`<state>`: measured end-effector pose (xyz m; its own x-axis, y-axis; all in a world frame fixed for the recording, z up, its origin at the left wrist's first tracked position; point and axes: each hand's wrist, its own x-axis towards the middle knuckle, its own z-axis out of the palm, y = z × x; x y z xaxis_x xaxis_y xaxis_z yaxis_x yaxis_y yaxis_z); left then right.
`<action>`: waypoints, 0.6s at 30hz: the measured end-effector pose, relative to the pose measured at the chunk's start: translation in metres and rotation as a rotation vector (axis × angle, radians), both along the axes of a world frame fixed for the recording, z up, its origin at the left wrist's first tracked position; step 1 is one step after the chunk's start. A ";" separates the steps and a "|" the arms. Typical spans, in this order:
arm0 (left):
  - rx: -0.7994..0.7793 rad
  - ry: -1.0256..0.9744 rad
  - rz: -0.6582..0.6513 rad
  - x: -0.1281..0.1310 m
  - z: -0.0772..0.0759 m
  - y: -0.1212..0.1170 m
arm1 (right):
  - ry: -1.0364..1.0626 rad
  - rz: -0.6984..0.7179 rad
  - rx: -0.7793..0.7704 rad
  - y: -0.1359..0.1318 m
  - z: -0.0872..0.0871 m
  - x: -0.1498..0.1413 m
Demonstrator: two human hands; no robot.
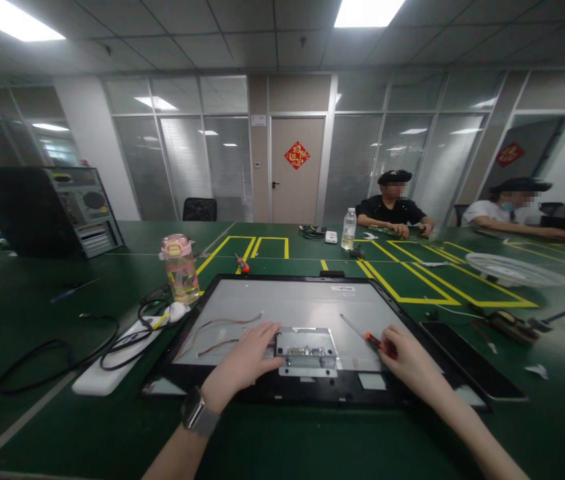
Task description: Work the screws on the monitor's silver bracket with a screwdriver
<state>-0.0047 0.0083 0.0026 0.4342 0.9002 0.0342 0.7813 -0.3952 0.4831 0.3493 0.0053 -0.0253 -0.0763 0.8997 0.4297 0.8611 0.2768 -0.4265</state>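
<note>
A flat-screen monitor panel with a black frame lies before me, its grey back facing up. Near its lower middle sits a metal bracket with a small circuit board on it. My left hand rests at the bracket's left edge, fingers stretched out and thumb apart, touching it. My right hand is closed around the orange and black handle of a screwdriver, its shaft pointing up and left over the panel. Thin wires run across the panel left of the bracket.
Left of the panel stand a pink-lidded bottle and a white power strip with black cables. A computer case is farther left. A black phone-like slab lies to the right. Two people sit across the green table.
</note>
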 end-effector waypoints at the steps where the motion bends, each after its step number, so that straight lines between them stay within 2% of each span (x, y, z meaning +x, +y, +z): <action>1: 0.000 -0.005 0.000 0.000 0.001 -0.001 | -0.011 0.006 -0.029 0.000 0.003 0.000; 4: -0.020 0.004 0.007 0.003 0.009 -0.001 | 0.037 0.041 -0.023 0.002 0.019 -0.009; 7: -0.049 0.037 -0.007 0.006 0.019 0.003 | 0.140 0.243 -0.061 0.008 0.036 -0.031; 9: -0.040 0.061 -0.043 0.007 0.025 0.008 | 0.127 0.399 -0.182 0.015 0.043 -0.048; 11: -0.006 0.085 -0.092 0.006 0.028 0.016 | 0.037 0.478 -0.364 0.022 0.044 -0.060; 13: 0.001 0.062 -0.129 0.003 0.025 0.024 | -0.019 0.490 -0.413 0.029 0.042 -0.067; 18: -0.015 -0.150 -0.151 -0.004 0.009 0.037 | 0.047 0.492 -0.340 0.029 0.034 -0.068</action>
